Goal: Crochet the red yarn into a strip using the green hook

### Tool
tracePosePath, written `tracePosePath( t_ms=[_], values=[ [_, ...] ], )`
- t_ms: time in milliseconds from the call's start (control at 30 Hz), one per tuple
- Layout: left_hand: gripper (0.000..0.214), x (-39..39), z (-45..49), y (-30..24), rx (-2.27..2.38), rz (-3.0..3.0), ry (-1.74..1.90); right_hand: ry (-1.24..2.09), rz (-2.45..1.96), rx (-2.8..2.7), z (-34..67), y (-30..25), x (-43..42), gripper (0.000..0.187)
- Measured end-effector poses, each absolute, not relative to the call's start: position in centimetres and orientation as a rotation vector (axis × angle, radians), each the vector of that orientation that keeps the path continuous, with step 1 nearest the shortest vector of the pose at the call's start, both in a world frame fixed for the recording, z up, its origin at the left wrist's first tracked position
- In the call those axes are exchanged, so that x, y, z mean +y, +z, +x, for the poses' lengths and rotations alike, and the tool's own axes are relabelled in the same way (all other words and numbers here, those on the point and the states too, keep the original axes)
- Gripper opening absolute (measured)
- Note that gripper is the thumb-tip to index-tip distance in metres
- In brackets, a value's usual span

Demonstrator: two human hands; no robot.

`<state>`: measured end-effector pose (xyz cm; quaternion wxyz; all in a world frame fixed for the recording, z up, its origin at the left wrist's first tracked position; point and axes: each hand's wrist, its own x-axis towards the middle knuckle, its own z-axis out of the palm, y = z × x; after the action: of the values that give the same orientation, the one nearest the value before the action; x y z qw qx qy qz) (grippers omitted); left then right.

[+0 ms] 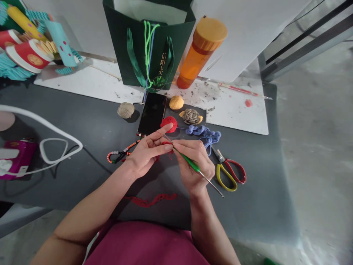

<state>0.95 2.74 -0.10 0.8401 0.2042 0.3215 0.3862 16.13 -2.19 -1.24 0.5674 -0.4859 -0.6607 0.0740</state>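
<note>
Between my hands is a small piece of red crochet work (167, 142), mostly covered by fingers. My left hand (145, 152) pinches it between thumb and fingers, its index finger stretched toward a red yarn ball (169, 124). My right hand (195, 162) grips a crochet hook (191, 162) by its green handle, the tip meeting the red work. The hook's other metal end points down to the right. On the mat below lies a crocheted red strip (150, 201). A beaded cord (122, 152) is beside my left hand; blue crochet work (205, 133) and scissors (231, 173) lie right of my right hand.
Behind the hands are a black phone (153, 112), a beige yarn ball (126, 110), a yellow yarn ball (176, 102) and a brown crocheted piece (191, 116). Farther back stand a green paper bag (116, 44) and an orange bottle (197, 55). A white cable (60, 132) loops at left.
</note>
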Motion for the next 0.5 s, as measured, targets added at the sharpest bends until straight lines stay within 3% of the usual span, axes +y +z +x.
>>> tracePosePath(
  t_ms=[133,333,500],
  values=[
    [0.056,2.6,0.9,-0.1,0.614,0.28,0.713,0.294,-1.138,-1.434,15.7,-1.3,-2.6,0.031],
    [0.058,2.6,0.9,-0.2,0.625,0.275,0.696,0.396,-1.302,-1.116,15.1,-1.6,-3.4,0.007],
    [0.055,2.8,0.8,-0.9,0.646,0.354,0.706,0.537,-1.3,-0.942,15.3,-1.9,-2.9,0.012]
  ],
)
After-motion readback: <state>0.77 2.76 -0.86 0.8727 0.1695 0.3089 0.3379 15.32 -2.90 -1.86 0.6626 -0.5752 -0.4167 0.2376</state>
